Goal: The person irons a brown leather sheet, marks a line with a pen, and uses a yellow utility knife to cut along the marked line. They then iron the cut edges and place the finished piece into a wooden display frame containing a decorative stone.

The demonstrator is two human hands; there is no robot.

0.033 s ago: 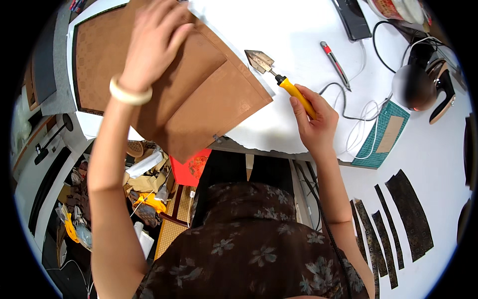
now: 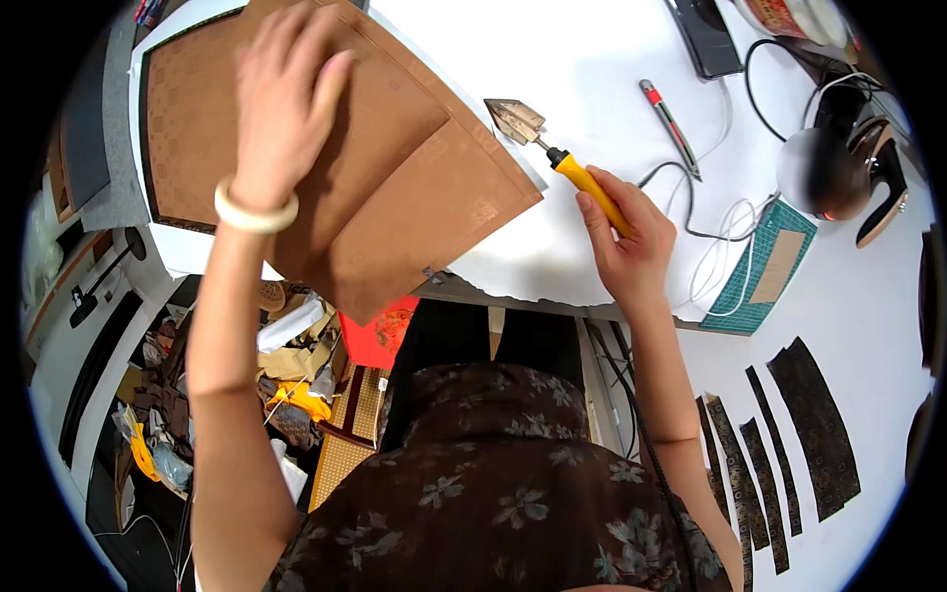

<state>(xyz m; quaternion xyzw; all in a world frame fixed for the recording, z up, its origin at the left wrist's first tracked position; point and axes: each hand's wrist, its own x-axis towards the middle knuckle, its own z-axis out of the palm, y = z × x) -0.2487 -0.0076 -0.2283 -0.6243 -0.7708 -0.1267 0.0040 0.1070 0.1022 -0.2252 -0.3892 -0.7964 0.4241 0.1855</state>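
My left hand [image 2: 281, 113] is over a large brown leather-like sheet [image 2: 395, 187], its fingers stretched out and slightly blurred, gripping nothing. Creases and a folded strip run along the sheet's right side, and its near corner hangs over the table edge. In my right hand [image 2: 636, 237] is a small hand iron [image 2: 582, 183] with a yellow handle and a pointed flat metal head. The head is just right of the sheet's edge, over white paper [image 2: 582, 59]; whether it touches the paper I cannot tell.
Right of the iron lie a red-and-grey utility knife [image 2: 671, 128], a black phone [image 2: 702, 39], tangled cables [image 2: 725, 237] and a green cutting mat [image 2: 760, 271]. Dark patterned strips [image 2: 814, 429] are spread at the lower right. Scraps [image 2: 296, 355] and a red bag [image 2: 375, 335] are below the table.
My left hand has slid left and slightly down across the brown sheet. My right hand and the iron have hardly moved.
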